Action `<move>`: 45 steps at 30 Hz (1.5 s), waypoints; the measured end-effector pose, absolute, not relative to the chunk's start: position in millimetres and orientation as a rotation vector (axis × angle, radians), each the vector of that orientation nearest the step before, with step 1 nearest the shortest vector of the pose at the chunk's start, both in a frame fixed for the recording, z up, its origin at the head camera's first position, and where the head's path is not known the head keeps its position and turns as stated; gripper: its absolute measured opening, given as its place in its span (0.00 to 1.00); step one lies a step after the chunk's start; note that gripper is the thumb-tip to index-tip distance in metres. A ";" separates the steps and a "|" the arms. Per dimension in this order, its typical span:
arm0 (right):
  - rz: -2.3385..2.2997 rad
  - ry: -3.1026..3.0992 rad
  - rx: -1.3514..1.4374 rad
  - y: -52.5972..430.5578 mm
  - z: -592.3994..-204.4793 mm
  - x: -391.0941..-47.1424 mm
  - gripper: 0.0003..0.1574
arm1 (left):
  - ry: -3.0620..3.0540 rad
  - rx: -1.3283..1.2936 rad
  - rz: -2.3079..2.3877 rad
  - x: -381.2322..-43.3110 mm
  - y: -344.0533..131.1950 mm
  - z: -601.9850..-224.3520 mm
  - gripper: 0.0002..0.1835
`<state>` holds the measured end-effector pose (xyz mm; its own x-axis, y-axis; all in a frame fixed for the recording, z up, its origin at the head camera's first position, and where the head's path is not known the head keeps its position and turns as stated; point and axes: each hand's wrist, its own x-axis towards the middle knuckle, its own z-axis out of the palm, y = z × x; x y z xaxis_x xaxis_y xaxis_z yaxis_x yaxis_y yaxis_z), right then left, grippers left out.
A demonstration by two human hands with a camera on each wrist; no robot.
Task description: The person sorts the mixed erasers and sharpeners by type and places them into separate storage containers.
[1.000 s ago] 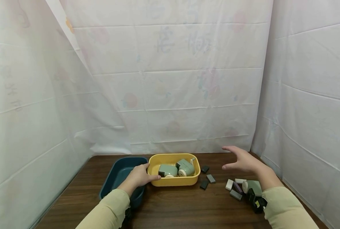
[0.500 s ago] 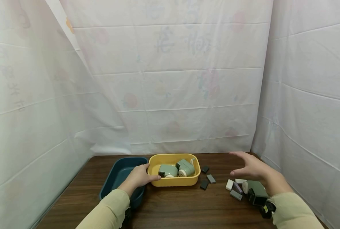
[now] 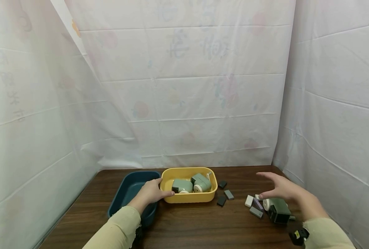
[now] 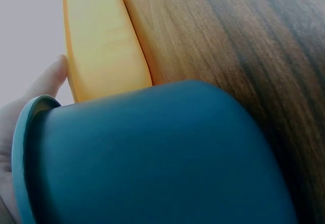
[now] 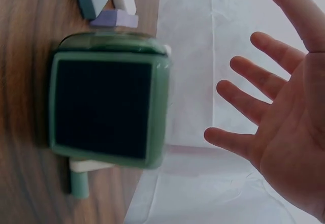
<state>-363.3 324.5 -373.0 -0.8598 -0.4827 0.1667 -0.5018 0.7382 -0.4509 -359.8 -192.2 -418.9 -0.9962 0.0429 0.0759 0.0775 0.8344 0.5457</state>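
At the left end of a yellow bin (image 3: 190,197), my left hand (image 3: 150,191) grips the corner, its thumb along the front rim. Two pale green pencil sharpeners (image 3: 182,185) lie inside the bin. My right hand (image 3: 288,186) is held above the table with fingers spread, holding nothing. Just below it a darker green pencil sharpener (image 3: 277,210) stands on the table, its dark square face showing in the right wrist view; the hand is apart from it. Beside that sharpener lie small eraser-like blocks: white (image 3: 249,200), purple (image 3: 257,203) and grey (image 3: 256,212).
A dark blue bin (image 3: 131,186) stands left of the yellow one, under my left forearm. Several dark and grey blocks (image 3: 229,194) lie on the wooden table (image 3: 203,224) right of the yellow bin. White sheeting (image 3: 203,103) encloses the back and sides.
My right hand has moved right and down, closer to the darker green sharpener, its fingers staying spread. The left hand and the bins have stayed in place.
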 end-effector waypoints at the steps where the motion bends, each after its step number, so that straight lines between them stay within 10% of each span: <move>1: 0.769 -2.895 0.821 326.6 -374.4 -362.7 0.58 | -2.950 -0.096 -0.884 -359.8 -192.0 -418.8 0.53; 45: 0.979 -3.109 0.811 367.0 -407.0 -346.1 0.54 | -2.952 -0.092 -0.883 -357.7 -192.1 -418.6 0.53</move>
<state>-346.1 367.0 -407.0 -0.8613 -0.5046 -0.0601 -0.3790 0.7166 -0.5855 -357.7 -192.1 -418.6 -0.9965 0.0404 0.0735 0.0741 0.8342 0.5464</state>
